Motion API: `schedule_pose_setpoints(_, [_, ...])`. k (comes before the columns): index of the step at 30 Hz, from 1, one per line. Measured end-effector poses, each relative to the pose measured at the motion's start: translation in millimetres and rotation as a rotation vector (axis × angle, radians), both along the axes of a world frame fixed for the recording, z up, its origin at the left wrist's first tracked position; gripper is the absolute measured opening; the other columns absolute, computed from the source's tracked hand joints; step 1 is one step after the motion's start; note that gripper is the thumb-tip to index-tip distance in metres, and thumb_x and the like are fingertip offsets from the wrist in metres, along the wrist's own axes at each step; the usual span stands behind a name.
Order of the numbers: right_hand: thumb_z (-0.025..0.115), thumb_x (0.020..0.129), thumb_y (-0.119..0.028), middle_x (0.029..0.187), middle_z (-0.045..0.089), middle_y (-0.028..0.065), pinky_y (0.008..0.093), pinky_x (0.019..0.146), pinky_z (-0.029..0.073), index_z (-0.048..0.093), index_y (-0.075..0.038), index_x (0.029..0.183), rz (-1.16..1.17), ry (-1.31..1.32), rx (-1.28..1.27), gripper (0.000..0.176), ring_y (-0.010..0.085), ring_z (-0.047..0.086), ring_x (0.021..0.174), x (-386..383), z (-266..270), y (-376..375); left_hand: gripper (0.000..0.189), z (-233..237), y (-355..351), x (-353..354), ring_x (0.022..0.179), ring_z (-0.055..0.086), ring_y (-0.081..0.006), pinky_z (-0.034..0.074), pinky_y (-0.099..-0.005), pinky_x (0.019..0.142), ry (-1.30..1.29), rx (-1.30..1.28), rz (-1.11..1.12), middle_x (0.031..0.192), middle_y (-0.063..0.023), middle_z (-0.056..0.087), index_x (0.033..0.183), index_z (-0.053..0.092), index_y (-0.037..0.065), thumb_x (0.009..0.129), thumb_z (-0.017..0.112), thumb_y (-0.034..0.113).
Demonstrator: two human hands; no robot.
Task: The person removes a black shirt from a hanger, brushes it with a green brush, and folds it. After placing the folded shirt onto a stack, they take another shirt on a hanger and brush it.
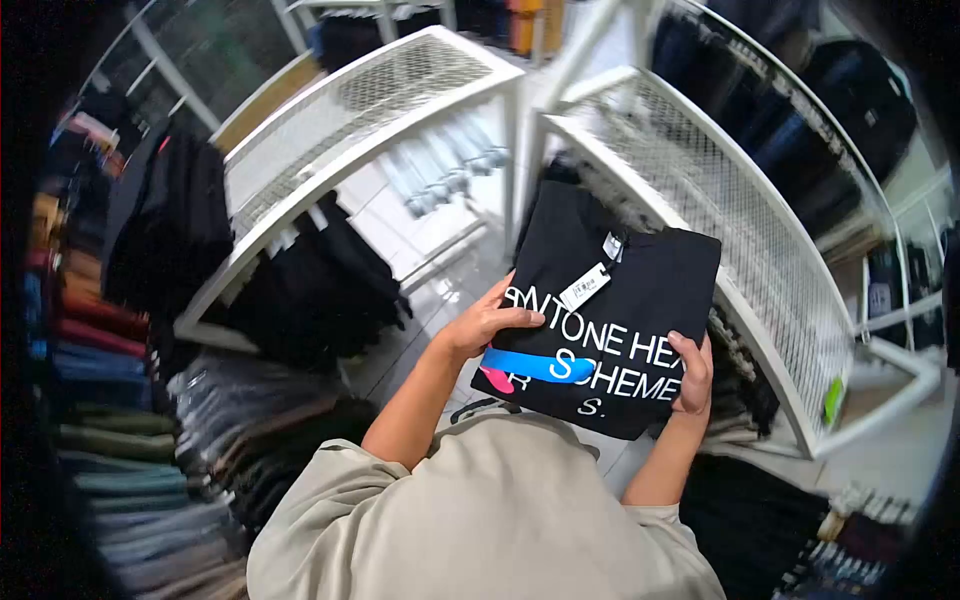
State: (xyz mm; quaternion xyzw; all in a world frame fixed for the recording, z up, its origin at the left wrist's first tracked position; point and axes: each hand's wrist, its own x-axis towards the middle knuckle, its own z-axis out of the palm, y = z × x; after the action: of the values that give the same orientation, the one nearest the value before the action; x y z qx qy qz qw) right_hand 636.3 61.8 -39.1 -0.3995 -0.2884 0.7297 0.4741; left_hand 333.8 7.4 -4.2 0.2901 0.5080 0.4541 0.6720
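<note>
A folded black T-shirt [640, 290] with white lettering, a blue stripe and a pink patch is held up in front of my chest. My left hand [492, 318] grips its left edge, thumb lying on the printed front and fingers behind. On the opposite edge, my right hand [692, 372] is closed on the shirt in the same way. A white paper tag [585, 288] hangs from the neckline over the front. The fingers behind the cloth are hidden.
White mesh-topped racks stand ahead, one on the left [370, 95] and one on the right [720, 190]. Dark garments [315, 275] hang below the left rack. Folded clothes [130, 480] are stacked at lower left. White floor tiles [375, 225] show between the racks.
</note>
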Motion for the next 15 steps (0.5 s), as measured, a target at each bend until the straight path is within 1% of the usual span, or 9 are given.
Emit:
schedule_pose_setpoints(2, [0.061,0.087,-0.009,0.114,0.068,0.0108,0.0315,0.087,0.056,0.055,0.003,0.134,0.045,0.075,-0.075,0.049,0.0203,0.069,0.100,2.1,-10.8,3.4,0.074,16.0,1.3,6.0,0.112,0.066,-0.0201,0.052,-0.0336,0.098,0.059,-0.101,0.027,0.125,-0.0130,0.067,0.148,0.045,0.002,0.080,0.075,0.011])
schedule_pose_setpoints(5, [0.060,0.086,-0.009,0.113,0.068,0.0110,0.0304,0.088,0.055,0.055,0.004,0.133,0.043,0.089,-0.056,0.049,0.0199,0.069,0.100,3.0,-12.9,10.6,0.075,32.0,-2.5,23.3,0.113,0.066,-0.0228,0.052,-0.0346,0.098,0.104,-0.059,0.155,0.127,-0.0153,0.067,0.147,0.046,-0.002,0.079,0.074,0.009])
schedule_pose_setpoints(6, [0.062,0.085,-0.013,0.113,0.068,0.0120,0.0302,0.088,0.055,0.056,0.005,0.133,0.036,0.034,-0.064,0.051,0.0199,0.069,0.100,0.4,-10.4,12.6,0.076,30.7,-5.6,17.3,0.121,0.061,-0.0186,0.045,-0.0325,0.106,0.100,-0.073,0.108,0.135,-0.0110,0.063,0.153,0.042,0.002,0.085,0.074,0.010])
schedule_pose_setpoints(7, [0.062,0.085,-0.013,0.113,0.068,0.0120,0.0302,0.088,0.055,0.056,0.005,0.133,0.033,0.047,-0.059,0.051,0.0199,0.069,0.100,-1.6,-6.6,12.3,0.076,37.8,-3.4,22.4,0.121,0.061,-0.0186,0.045,-0.0325,0.106,0.113,-0.068,0.105,0.135,-0.0110,0.063,0.153,0.042,0.002,0.085,0.074,0.010])
schedule_pose_setpoints(9, [0.063,0.083,-0.016,0.114,0.068,0.0131,0.0298,0.089,0.053,0.056,0.006,0.132,0.005,0.126,-0.044,0.054,0.0198,0.068,0.100,-8.6,-6.6,10.1,0.076,60.1,-0.2,32.9,0.121,0.060,-0.0187,0.043,-0.0320,0.108,0.199,0.026,0.089,0.136,-0.0112,0.063,0.153,0.042,0.001,0.084,0.073,0.011])
schedule_pose_setpoints(10, [0.065,0.080,-0.018,0.116,0.067,0.0144,0.0299,0.090,0.053,0.057,0.007,0.131,0.059,0.156,0.007,0.058,0.0204,0.068,0.100,-6.7,-6.3,20.0,0.077,58.2,-4.4,35.2,0.122,0.060,-0.0191,0.042,-0.0324,0.109,0.258,0.092,0.091,0.137,-0.0128,0.062,0.152,0.042,-0.002,0.084,0.074,0.010])
schedule_pose_setpoints(11, [0.065,0.080,-0.018,0.116,0.067,0.0144,0.0299,0.090,0.053,0.057,0.007,0.131,0.087,0.207,0.045,0.058,0.0204,0.068,0.100,-4.6,-8.7,27.5,0.077,66.3,-8.6,46.0,0.122,0.060,-0.0191,0.042,-0.0324,0.109,0.309,0.130,0.120,0.137,-0.0128,0.062,0.152,0.042,-0.002,0.084,0.074,0.010])
schedule_pose_setpoints(13, [0.066,0.076,-0.020,0.119,0.067,0.0192,0.0326,0.095,0.050,0.056,0.008,0.133,0.083,0.192,0.126,0.064,0.0252,0.066,0.103,9.9,-11.6,45.7,0.079,82.6,-11.1,81.9,0.122,0.060,-0.0201,0.042,-0.0332,0.110,0.389,0.224,0.195,0.137,-0.0148,0.062,0.152,0.041,-0.004,0.082,0.076,0.009])
schedule_pose_setpoints(15, [0.066,0.073,-0.023,0.120,0.066,0.0217,0.0335,0.095,0.050,0.056,0.010,0.135,0.048,0.208,0.188,0.071,0.0278,0.066,0.105,51.7,-1.9,70.8,0.080,101.6,-1.8,132.9,0.121,0.062,-0.0213,0.044,-0.0351,0.109,0.548,0.340,0.219,0.136,-0.0162,0.062,0.152,0.040,-0.004,0.082,0.077,0.007])
